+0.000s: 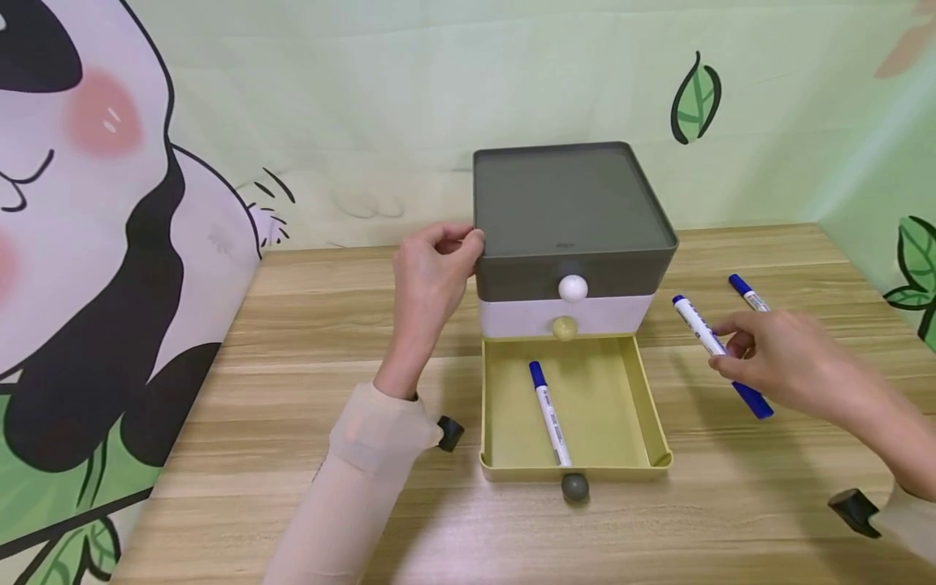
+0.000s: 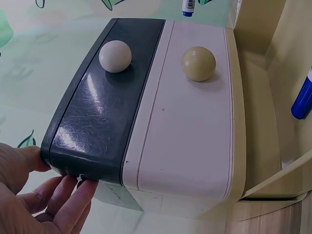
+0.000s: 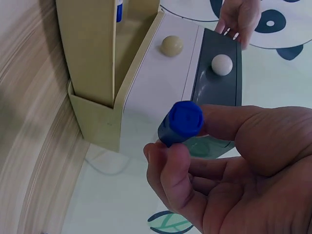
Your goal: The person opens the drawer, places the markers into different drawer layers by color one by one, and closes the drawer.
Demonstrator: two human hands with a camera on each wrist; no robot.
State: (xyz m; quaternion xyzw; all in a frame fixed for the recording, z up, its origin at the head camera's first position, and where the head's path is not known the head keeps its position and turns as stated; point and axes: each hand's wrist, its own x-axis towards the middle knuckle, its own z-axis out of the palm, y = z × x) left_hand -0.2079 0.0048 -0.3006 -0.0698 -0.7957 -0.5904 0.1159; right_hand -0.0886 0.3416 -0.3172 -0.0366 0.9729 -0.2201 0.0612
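Observation:
A small desktop drawer box (image 1: pixel 563 280) has a dark grey top tier, a white middle tier and a yellow lowest drawer (image 1: pixel 607 406) pulled out. My left hand (image 1: pixel 435 272) holds the box's upper left edge, thumb on the top rim and fingers against the side in the left wrist view. In the yellow drawer lies a blue-capped white marker (image 1: pixel 550 414). To the right of the box, my right hand (image 1: pixel 778 357) pinches another marker (image 1: pixel 700 327) between thumb and fingers, raised above the table. Its blue cap (image 3: pixel 181 121) faces the right wrist camera.
A third marker (image 1: pixel 747 291) lies on the wooden table (image 1: pixel 329 357) behind my right hand, partly hidden by it. Round knobs front the tiers: white (image 1: pixel 573 288), yellow (image 1: pixel 565 327) and grey (image 1: pixel 575 487). A printed cloth backdrop (image 1: pixel 366 122) stands behind and at the sides.

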